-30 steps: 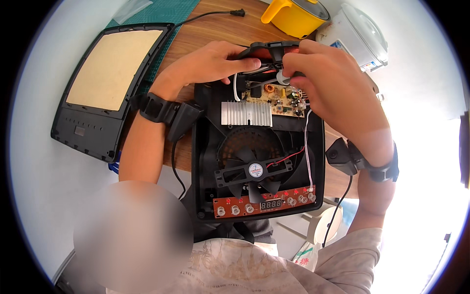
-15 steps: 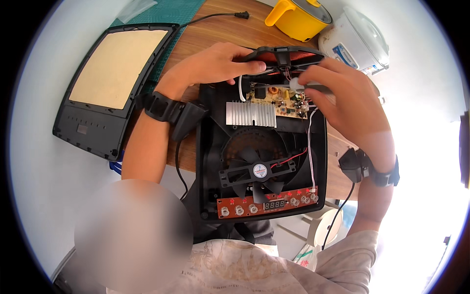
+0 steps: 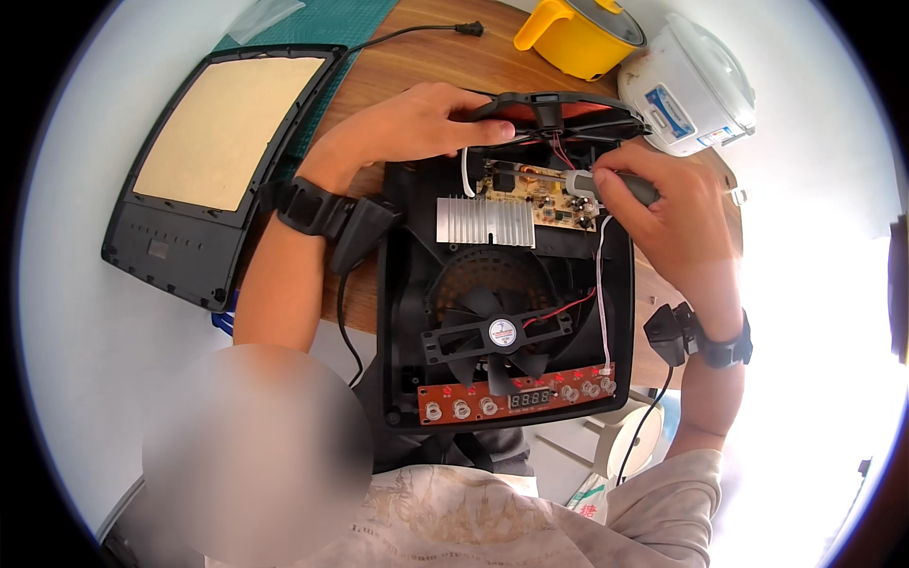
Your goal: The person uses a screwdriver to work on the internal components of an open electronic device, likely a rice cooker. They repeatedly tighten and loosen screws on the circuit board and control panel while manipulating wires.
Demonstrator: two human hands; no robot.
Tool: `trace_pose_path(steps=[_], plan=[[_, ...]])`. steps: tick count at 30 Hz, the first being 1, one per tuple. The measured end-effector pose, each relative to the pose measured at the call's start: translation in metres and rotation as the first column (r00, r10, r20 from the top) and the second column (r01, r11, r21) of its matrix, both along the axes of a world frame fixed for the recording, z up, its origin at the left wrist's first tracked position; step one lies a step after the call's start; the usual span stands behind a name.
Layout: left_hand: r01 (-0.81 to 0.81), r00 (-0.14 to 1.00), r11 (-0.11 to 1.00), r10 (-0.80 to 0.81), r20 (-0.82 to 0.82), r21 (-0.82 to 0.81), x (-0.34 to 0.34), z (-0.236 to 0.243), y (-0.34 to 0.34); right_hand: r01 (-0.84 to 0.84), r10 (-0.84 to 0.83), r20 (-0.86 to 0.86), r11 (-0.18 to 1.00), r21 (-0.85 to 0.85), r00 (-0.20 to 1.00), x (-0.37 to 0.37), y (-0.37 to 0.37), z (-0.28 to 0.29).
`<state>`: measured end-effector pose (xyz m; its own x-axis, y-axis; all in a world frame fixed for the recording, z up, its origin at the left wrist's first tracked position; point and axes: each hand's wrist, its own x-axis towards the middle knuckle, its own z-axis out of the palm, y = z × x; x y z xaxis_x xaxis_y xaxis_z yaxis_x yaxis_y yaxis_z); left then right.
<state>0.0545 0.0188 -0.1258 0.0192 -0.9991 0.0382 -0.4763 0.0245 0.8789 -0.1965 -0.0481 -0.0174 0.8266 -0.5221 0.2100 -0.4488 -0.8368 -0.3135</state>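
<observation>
Opened black housing straddles the tabletop's near edge

Your wooden tabletop [image 3: 407,62] carries the work from its near edge to its far one. The black housing [image 3: 582,260] lies open, its lower end reaching past the near edge over your lap, a fan [image 3: 502,332] and a red-brown control strip [image 3: 459,402] inside.

At the housing's far end, the fingers of your left hand [image 3: 417,123] are closed on the rim of the raised coil disc [image 3: 592,112]. Your right hand's [image 3: 680,194] fingers grip the grey handle of a screwdriver [image 3: 644,191], its shaft lying across the view of the circuit board [image 3: 544,204]; you cannot tell whether its tip touches anything.

Along the left edge rests a black cover panel [image 3: 175,232] with a cream sheet, partly over a green mat [image 3: 365,24] at the far left corner. A black plug [image 3: 469,29] lies near the far edge. Toward the far right corner, a yellow pot [image 3: 573,43] stands beside a white rice cooker [image 3: 686,85].

White walls flank you, glaring bright on the right; a pale round stool [image 3: 632,437] shows below the tabletop.
</observation>
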Motion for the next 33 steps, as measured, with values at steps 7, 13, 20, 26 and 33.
trace_pose_path(steps=[7,13,20,26,33], plan=[[-0.001,1.0,1.0,0.001,0.03,0.002,-0.001,0.003,0.001,0.009,-0.009,0.005,1.0,0.003,1.0,-0.002,-0.005,-0.003],[0.008,1.0,1.0,-0.008,0.021,-0.003,0.0,0.001,-0.001,-0.014,0.014,0.025,1.0,0.006,1.0,-0.003,-0.009,-0.006],[0.007,1.0,1.0,-0.007,0.014,0.026,-0.002,0.007,0.002,0.004,-0.004,0.023,1.0,-0.021,1.0,-0.001,-0.006,-0.005],[-0.029,1.0,0.999,0.029,-0.005,0.04,-0.005,0.007,0.003,0.0,0.0,0.03,1.0,0.006,1.0,-0.004,-0.01,-0.01],[0.013,1.0,1.0,-0.013,0.022,0.02,-0.002,0.005,0.002,-0.024,0.024,0.011,1.0,-0.007,1.0,0.0,-0.005,-0.006]])
